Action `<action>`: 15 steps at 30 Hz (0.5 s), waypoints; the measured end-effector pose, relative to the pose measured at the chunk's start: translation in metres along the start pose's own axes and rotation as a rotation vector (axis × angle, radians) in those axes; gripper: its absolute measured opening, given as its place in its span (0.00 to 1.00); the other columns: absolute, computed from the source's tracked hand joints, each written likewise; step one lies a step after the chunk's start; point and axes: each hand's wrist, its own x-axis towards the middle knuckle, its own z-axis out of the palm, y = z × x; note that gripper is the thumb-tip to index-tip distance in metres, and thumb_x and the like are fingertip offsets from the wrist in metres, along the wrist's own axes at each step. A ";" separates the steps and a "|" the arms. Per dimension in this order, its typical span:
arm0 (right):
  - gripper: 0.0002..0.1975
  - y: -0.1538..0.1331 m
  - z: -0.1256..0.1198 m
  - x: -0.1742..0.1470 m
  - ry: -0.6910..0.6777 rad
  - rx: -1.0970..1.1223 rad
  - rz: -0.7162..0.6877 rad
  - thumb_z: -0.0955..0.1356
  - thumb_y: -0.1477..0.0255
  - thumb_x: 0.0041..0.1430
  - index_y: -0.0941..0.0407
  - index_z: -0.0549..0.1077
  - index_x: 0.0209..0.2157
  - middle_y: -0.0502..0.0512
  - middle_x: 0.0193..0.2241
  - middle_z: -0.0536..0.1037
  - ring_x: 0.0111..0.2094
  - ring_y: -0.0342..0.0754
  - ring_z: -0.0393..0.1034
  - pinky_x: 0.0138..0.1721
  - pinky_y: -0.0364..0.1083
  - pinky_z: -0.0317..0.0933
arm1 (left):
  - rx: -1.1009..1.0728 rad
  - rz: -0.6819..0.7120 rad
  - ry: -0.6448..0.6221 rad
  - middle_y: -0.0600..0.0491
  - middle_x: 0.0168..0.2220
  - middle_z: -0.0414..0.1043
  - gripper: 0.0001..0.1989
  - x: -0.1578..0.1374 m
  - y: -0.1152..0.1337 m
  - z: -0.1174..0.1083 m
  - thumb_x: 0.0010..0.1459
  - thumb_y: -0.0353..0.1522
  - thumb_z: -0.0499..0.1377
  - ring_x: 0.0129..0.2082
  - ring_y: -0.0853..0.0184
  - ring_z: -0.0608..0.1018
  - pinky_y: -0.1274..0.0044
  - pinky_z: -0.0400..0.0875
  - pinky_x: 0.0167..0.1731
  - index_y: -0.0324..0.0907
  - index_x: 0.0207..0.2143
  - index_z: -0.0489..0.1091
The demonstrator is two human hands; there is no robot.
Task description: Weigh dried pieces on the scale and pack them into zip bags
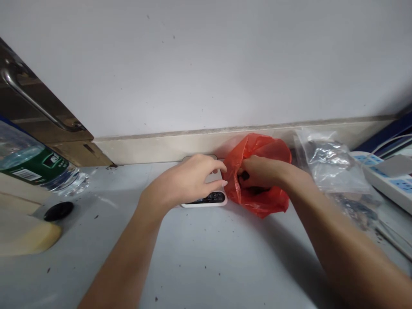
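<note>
A red plastic bag [236, 189] stands with its mouth open toward me on the grey tabletop. My right hand [257, 169] reaches inside it, fingers curled around something small and dark that I cannot make out. The bag's folds hide part of those fingers. Over a small white digital scale [206, 205] hovers my left hand [193, 178]. Its thumb and index finger are apart, their tips at the bag's left edge. Much of the scale's plate is hidden under this hand; its black button panel shows along the front.
At the left are a green-labelled water bottle [38, 165], a black round lid [59, 211] and a blurred pale yellowish object [35, 236]. Clear plastic bags [331, 165] and a white power strip [386, 180] lie at the right. A white wall [206, 68] rises behind.
</note>
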 end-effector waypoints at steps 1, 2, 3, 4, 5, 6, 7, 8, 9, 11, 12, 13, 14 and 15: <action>0.13 0.001 -0.002 0.000 0.006 -0.003 0.012 0.65 0.83 0.53 0.55 0.66 0.19 0.51 0.20 0.70 0.23 0.45 0.65 0.26 0.45 0.57 | 0.006 -0.008 0.005 0.53 0.51 0.79 0.14 -0.001 -0.001 0.000 0.66 0.41 0.56 0.46 0.59 0.80 0.72 0.72 0.41 0.50 0.46 0.79; 0.14 0.002 -0.003 0.000 0.016 -0.004 0.018 0.64 0.84 0.53 0.55 0.64 0.18 0.50 0.19 0.68 0.23 0.44 0.63 0.26 0.45 0.56 | 0.011 -0.018 0.010 0.53 0.52 0.79 0.14 -0.001 -0.002 -0.001 0.66 0.42 0.56 0.47 0.58 0.80 0.72 0.72 0.41 0.49 0.46 0.79; 0.15 0.003 -0.004 0.000 0.026 -0.001 0.019 0.63 0.84 0.53 0.55 0.62 0.18 0.50 0.19 0.67 0.22 0.44 0.61 0.26 0.45 0.55 | 0.016 -0.027 0.014 0.52 0.53 0.79 0.15 -0.002 -0.003 -0.001 0.65 0.42 0.56 0.49 0.57 0.80 0.71 0.72 0.42 0.49 0.47 0.79; 0.15 0.004 -0.005 0.000 0.037 0.002 0.018 0.62 0.85 0.53 0.54 0.61 0.18 0.49 0.19 0.67 0.22 0.43 0.60 0.25 0.45 0.54 | 0.018 -0.035 0.015 0.52 0.54 0.78 0.15 -0.003 -0.003 -0.002 0.65 0.42 0.56 0.50 0.56 0.80 0.71 0.73 0.41 0.49 0.47 0.79; 0.16 0.005 -0.006 0.000 0.048 0.006 0.016 0.62 0.84 0.54 0.54 0.59 0.18 0.49 0.20 0.67 0.22 0.43 0.59 0.25 0.45 0.54 | 0.018 -0.039 0.014 0.52 0.54 0.78 0.16 -0.003 -0.004 -0.002 0.65 0.42 0.56 0.51 0.56 0.80 0.71 0.73 0.41 0.49 0.47 0.79; 0.16 0.006 -0.006 0.000 0.059 0.008 0.015 0.62 0.84 0.54 0.54 0.58 0.18 0.49 0.20 0.67 0.23 0.43 0.58 0.25 0.45 0.53 | 0.016 -0.043 0.013 0.52 0.55 0.78 0.16 -0.003 -0.004 -0.003 0.65 0.42 0.55 0.51 0.55 0.79 0.71 0.73 0.41 0.49 0.47 0.79; 0.16 0.008 -0.006 0.000 0.070 0.007 0.015 0.63 0.83 0.53 0.54 0.58 0.18 0.50 0.21 0.67 0.23 0.44 0.58 0.26 0.45 0.53 | 0.014 -0.045 0.012 0.52 0.55 0.78 0.16 -0.004 -0.004 -0.003 0.65 0.42 0.55 0.51 0.55 0.79 0.71 0.73 0.41 0.49 0.47 0.79; 0.15 0.009 -0.007 0.000 0.085 0.002 0.007 0.63 0.83 0.53 0.54 0.59 0.18 0.50 0.22 0.68 0.24 0.44 0.59 0.26 0.45 0.53 | 0.014 -0.047 0.009 0.52 0.55 0.78 0.16 -0.004 -0.003 -0.004 0.65 0.42 0.55 0.51 0.55 0.79 0.71 0.73 0.40 0.49 0.47 0.79; 0.14 0.011 -0.007 0.001 0.099 -0.005 -0.008 0.64 0.83 0.52 0.54 0.60 0.19 0.51 0.23 0.70 0.25 0.44 0.61 0.26 0.45 0.54 | 0.015 -0.048 0.006 0.52 0.55 0.78 0.16 -0.003 -0.003 -0.004 0.64 0.42 0.55 0.52 0.55 0.79 0.71 0.73 0.40 0.49 0.47 0.79; 0.11 0.015 -0.009 0.001 0.124 -0.016 -0.056 0.65 0.84 0.51 0.54 0.66 0.23 0.51 0.28 0.75 0.27 0.45 0.65 0.28 0.44 0.56 | 0.021 -0.049 -0.002 0.51 0.55 0.78 0.17 -0.004 -0.001 -0.005 0.64 0.41 0.54 0.52 0.55 0.79 0.71 0.73 0.40 0.48 0.47 0.79; 0.10 0.018 -0.011 0.000 0.131 -0.018 -0.083 0.65 0.84 0.52 0.54 0.69 0.26 0.51 0.30 0.77 0.29 0.46 0.67 0.30 0.44 0.58 | 0.023 -0.050 -0.009 0.52 0.55 0.79 0.17 -0.004 -0.001 -0.006 0.64 0.41 0.54 0.52 0.55 0.79 0.72 0.73 0.40 0.49 0.48 0.79; 0.09 0.022 -0.014 -0.001 0.133 -0.014 -0.113 0.65 0.83 0.53 0.54 0.71 0.28 0.51 0.32 0.78 0.30 0.46 0.68 0.31 0.44 0.60 | 0.024 -0.054 -0.018 0.52 0.55 0.79 0.18 -0.004 -0.001 -0.007 0.64 0.41 0.54 0.53 0.55 0.79 0.72 0.73 0.41 0.49 0.49 0.78; 0.09 0.025 -0.017 -0.004 0.129 -0.003 -0.147 0.65 0.82 0.55 0.54 0.72 0.30 0.51 0.32 0.79 0.30 0.46 0.69 0.33 0.44 0.61 | 0.026 -0.062 -0.025 0.52 0.56 0.78 0.18 -0.005 -0.001 -0.009 0.64 0.41 0.54 0.53 0.56 0.79 0.72 0.73 0.42 0.50 0.51 0.78; 0.08 0.029 -0.020 -0.008 0.124 0.012 -0.183 0.66 0.81 0.56 0.54 0.73 0.30 0.50 0.31 0.79 0.30 0.46 0.70 0.33 0.44 0.62 | 0.031 -0.074 -0.032 0.53 0.57 0.78 0.19 -0.006 -0.001 -0.011 0.64 0.41 0.54 0.54 0.56 0.79 0.72 0.73 0.43 0.51 0.53 0.77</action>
